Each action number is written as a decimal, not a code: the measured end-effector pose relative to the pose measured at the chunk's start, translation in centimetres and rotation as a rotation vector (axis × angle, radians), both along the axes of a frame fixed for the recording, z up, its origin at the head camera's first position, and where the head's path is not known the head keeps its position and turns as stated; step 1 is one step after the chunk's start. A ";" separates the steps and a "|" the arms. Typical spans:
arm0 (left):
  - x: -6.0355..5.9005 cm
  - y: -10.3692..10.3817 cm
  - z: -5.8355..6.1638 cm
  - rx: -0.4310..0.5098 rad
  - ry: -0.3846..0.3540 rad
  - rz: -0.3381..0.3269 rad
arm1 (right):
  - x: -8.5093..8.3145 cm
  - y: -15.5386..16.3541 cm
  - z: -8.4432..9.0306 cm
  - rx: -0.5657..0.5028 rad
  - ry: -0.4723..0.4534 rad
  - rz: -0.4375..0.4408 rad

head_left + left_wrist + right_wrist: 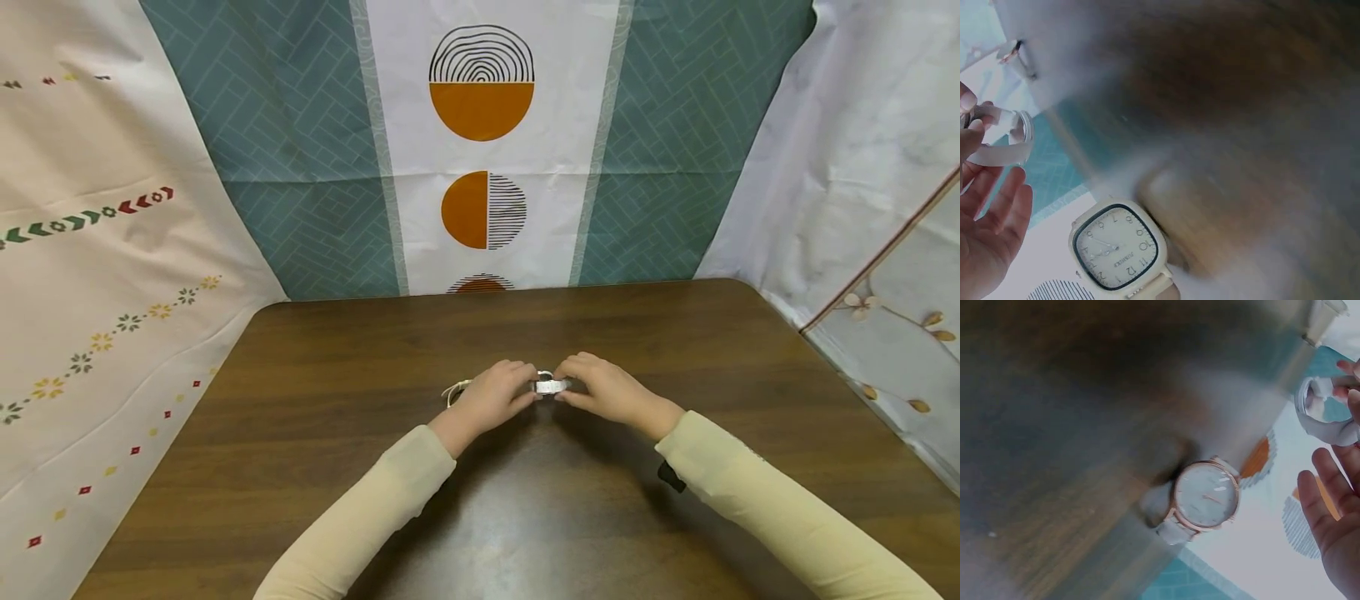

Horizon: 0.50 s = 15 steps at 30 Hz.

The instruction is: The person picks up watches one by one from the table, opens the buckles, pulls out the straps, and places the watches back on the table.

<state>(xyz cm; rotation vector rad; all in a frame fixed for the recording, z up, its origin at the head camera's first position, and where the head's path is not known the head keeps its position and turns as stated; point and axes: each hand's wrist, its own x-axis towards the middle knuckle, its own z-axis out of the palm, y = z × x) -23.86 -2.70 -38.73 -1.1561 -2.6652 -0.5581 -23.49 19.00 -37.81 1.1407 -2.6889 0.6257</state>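
Between my two hands is a white-strapped wristwatch [551, 387], its band bent into a loop and its case seen edge-on in the wrist views. My left hand [491, 398] pinches its left side, while the fingers of my right hand [609, 390] pinch the right side. Behind the left hand lies a cream square-faced watch [1116, 247], of which the head view shows only a bit of strap. A round rose-gold-rimmed watch [1207, 494] with a pale strap lies near the right hand; in the head view I cannot make it out.
All of this is on a dark brown wooden table [337, 350], toward its far half. Patterned cloths hang behind it and at both sides, with a teal and white curtain [495, 150] at the back. A small black object [671, 477] shows under the right sleeve.
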 end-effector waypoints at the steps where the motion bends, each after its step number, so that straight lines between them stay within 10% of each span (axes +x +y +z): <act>1: -0.1 0.0 0.0 0.037 -0.025 -0.005 | 0.0 0.1 0.1 -0.022 -0.023 -0.004; 15: 0.1 -0.5 1.0 0.373 -0.322 0.018 | -0.1 0.1 1.6 -0.233 -0.157 0.007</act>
